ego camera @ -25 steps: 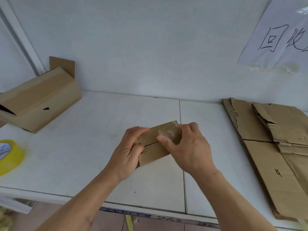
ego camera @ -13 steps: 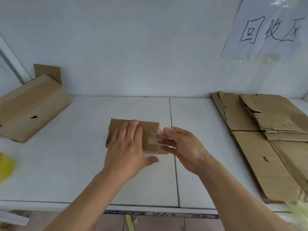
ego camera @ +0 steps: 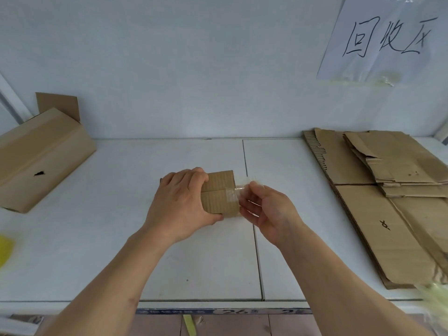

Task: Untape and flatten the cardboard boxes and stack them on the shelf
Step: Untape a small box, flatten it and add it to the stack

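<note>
A small brown cardboard box [ego camera: 219, 194] lies on the white shelf [ego camera: 121, 238] at the centre. My left hand [ego camera: 180, 206] grips its left half, fingers over the top and thumb under the near edge. A strip of clear tape [ego camera: 238, 187] runs along the box's centre seam and off its right end. My right hand [ego camera: 265, 209] pinches the loose end of that tape just right of the box. A stack of flattened cardboard boxes [ego camera: 388, 202] lies on the shelf at the right.
A larger taped cardboard box [ego camera: 41, 158] with one raised flap sits at the left against the wall. A blurred yellow tape roll [ego camera: 6, 248] shows at the left edge. A paper sign [ego camera: 385, 37] hangs on the wall above the stack.
The box was lifted in both hands, then set down on the shelf. My left hand now clamps its left half and my right hand has pulled the tape end off to the right.
</note>
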Demonstrator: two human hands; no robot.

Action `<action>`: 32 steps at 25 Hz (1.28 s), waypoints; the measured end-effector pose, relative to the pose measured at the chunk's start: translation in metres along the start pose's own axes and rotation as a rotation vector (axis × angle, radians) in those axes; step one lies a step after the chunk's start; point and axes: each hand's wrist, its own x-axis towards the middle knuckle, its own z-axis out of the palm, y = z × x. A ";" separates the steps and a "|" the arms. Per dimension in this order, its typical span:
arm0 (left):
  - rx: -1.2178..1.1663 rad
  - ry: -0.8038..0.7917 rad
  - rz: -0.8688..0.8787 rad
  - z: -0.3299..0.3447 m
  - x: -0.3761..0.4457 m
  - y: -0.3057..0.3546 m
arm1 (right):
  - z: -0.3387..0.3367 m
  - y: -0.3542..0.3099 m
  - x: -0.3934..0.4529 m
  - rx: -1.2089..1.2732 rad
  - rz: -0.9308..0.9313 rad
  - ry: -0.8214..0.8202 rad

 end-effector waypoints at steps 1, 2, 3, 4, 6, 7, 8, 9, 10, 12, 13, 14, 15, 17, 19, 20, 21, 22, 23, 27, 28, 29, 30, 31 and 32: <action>-0.001 -0.004 -0.012 0.000 0.000 0.001 | 0.002 0.001 0.000 0.027 0.017 -0.003; -0.006 -0.013 -0.021 -0.002 0.000 0.002 | 0.003 0.001 0.000 0.064 0.033 -0.005; -0.017 -0.028 -0.035 -0.005 0.001 0.004 | 0.003 -0.002 0.001 0.131 0.044 0.000; -0.034 -0.040 -0.063 -0.010 0.001 0.005 | 0.001 -0.006 0.002 0.234 0.046 0.015; -0.087 -0.053 -0.171 -0.023 0.003 0.004 | -0.007 -0.017 0.004 0.371 -0.003 0.073; -0.116 -0.058 -0.226 -0.029 0.003 0.002 | -0.010 -0.020 0.003 0.306 -0.060 0.105; -0.145 -0.058 -0.262 -0.033 0.001 0.001 | -0.010 -0.018 0.001 0.141 -0.134 0.140; -0.175 -0.057 -0.280 -0.035 -0.001 0.002 | -0.007 -0.012 -0.002 -0.093 -0.221 0.176; -0.205 -0.059 -0.286 -0.037 -0.004 0.004 | -0.003 -0.004 -0.006 -0.361 -0.310 0.206; -0.240 -0.064 -0.288 -0.037 -0.008 0.011 | 0.008 0.010 -0.016 -0.792 -0.454 0.174; -0.246 -0.061 -0.292 -0.036 -0.009 0.012 | 0.012 0.014 -0.021 -0.871 -0.485 0.129; -0.250 -0.053 -0.298 -0.035 -0.011 0.012 | 0.012 0.016 -0.024 -0.875 -0.496 0.080; -0.256 -0.046 -0.304 -0.035 -0.012 0.012 | 0.011 0.015 -0.027 -0.845 -0.492 0.037; -0.262 -0.040 -0.303 -0.033 -0.016 0.011 | 0.006 0.012 -0.031 -0.741 -0.426 -0.039; -0.275 -0.036 -0.300 -0.032 -0.018 0.012 | 0.003 0.010 -0.032 -0.534 -0.341 -0.139; -0.281 -0.032 -0.301 -0.032 -0.019 0.013 | 0.000 0.006 -0.032 -0.426 -0.295 -0.194; -0.285 -0.030 -0.304 -0.032 -0.021 0.013 | -0.004 0.002 -0.033 -0.367 -0.255 -0.252; -0.286 -0.030 -0.305 -0.032 -0.022 0.013 | -0.007 -0.002 -0.035 -0.377 -0.230 -0.298; -0.283 -0.033 -0.300 -0.032 -0.023 0.015 | -0.007 -0.005 -0.040 -0.431 -0.218 -0.307; -0.242 0.005 -0.214 -0.027 -0.029 0.028 | -0.004 -0.006 -0.060 -0.902 -0.412 -0.003; -0.238 0.012 -0.202 -0.026 -0.031 0.033 | -0.006 -0.005 -0.061 -0.956 -0.469 0.032; -0.233 0.015 -0.192 -0.026 -0.033 0.037 | -0.009 -0.005 -0.062 -0.940 -0.494 0.028; -0.226 0.017 -0.177 -0.026 -0.035 0.041 | -0.014 -0.007 -0.063 -0.866 -0.485 0.004; -0.223 0.017 -0.163 -0.026 -0.037 0.045 | -0.018 -0.010 -0.065 -0.766 -0.446 -0.021; -0.227 0.014 -0.153 -0.026 -0.038 0.049 | -0.024 -0.013 -0.067 -0.693 -0.404 -0.029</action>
